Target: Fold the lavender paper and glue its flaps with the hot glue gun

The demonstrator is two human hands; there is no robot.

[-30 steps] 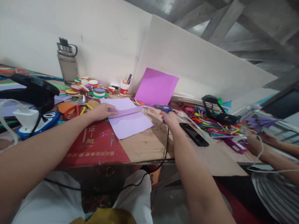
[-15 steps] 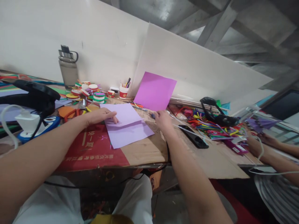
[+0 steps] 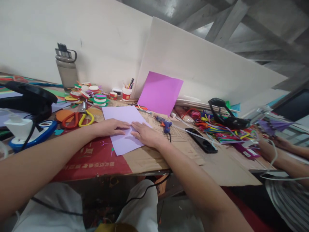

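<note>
A light purple sheet of paper [image 3: 120,114] lies on the cardboard in front of me; it looks flat, and its right part is hidden by my hand. My left hand [image 3: 112,127] rests palm down on its middle, fingers stretched out. From the right, my right hand [image 3: 143,133] presses on the same sheet, also flat, with its fingertips close to those of the left. Neither hand holds anything. Just right of my right hand lies a small blue glue gun [image 3: 165,124] with a black cord.
Pliers with red and yellow handles [image 3: 83,117] lie left of the paper. Behind stand a bottle [image 3: 66,69], a pen cup [image 3: 126,93] and a magenta sheet [image 3: 160,91]. A phone [image 3: 201,140] and colourful strips [image 3: 214,132] are to the right, near another person's arm [image 3: 282,158].
My right hand has let go of the glue gun and moved left onto the paper. The raised upper layer now lies down under both hands. My left hand has flattened and shifted right.
</note>
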